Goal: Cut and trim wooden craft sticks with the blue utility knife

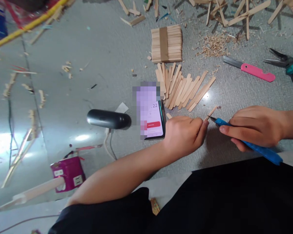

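My left hand [184, 135] is closed, pinching a wooden craft stick [213, 112] between thumb and fingers at the right of the phone. The stick points up and to the right. My right hand [257, 128] is wrapped round a blue-handled tool [261, 151] with a slim dark tip. That tip touches or nearly touches the stick close to my left fingertips. The tool's exact kind does not show. Just beyond my hands, several loose craft sticks [185, 89] lie fanned out. A banded bundle of craft sticks [173, 44] sits behind them.
A phone [152, 113], partly blurred, lies left of my left hand, near a black oblong device [108, 119] with a cable. A pink-handled knife [256, 72], pliers [289, 61] and wood chips [215, 45] lie at the right. A purple power adapter [68, 174] is at lower left.
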Demonstrator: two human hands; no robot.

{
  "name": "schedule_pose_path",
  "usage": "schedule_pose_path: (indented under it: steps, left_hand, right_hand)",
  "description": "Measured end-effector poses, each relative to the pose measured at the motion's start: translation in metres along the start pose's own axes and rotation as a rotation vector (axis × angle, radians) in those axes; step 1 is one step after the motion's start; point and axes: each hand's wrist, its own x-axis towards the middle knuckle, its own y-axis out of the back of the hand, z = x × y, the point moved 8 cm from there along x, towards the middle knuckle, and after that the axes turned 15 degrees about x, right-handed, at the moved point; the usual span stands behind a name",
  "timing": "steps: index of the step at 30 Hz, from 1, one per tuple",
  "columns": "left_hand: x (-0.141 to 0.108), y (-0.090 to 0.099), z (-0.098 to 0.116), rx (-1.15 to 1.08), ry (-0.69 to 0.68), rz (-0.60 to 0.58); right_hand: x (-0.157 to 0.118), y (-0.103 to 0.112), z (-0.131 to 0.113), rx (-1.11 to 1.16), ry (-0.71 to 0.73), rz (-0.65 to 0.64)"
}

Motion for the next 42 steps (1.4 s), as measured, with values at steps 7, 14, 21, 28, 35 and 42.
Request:
schedule_pose_path:
  steps: [7, 14, 21, 28, 35, 42]
  left_hand:
    - [0.000, 0.003, 0.004, 0.015, -0.074, 0.052]
    - [0.001, 0.004, 0.005, 0.032, -0.107, 0.073]
    - [-0.001, 0.000, 0.004, 0.029, -0.083, 0.067]
    - [0.000, 0.001, 0.003, 0.008, -0.061, 0.057]
    - [0.000, 0.002, 0.001, -0.014, -0.038, 0.039]
    - [0.001, 0.002, -0.002, -0.050, -0.007, 0.000]
  right_hand:
    - [0.003, -0.003, -0.008, -0.105, 0.084, 0.012]
    - [0.005, -0.003, -0.003, -0.011, 0.025, 0.078]
    - [0.001, 0.003, 0.006, 0.010, 0.000, 0.156]
    - [-0.007, 0.013, 0.018, 0.164, -0.148, 0.267]
    - [-0.016, 0.020, 0.044, 0.589, -0.448, 0.464]
    - [-0.025, 0.027, 0.043, 0.455, -0.421, 0.563]
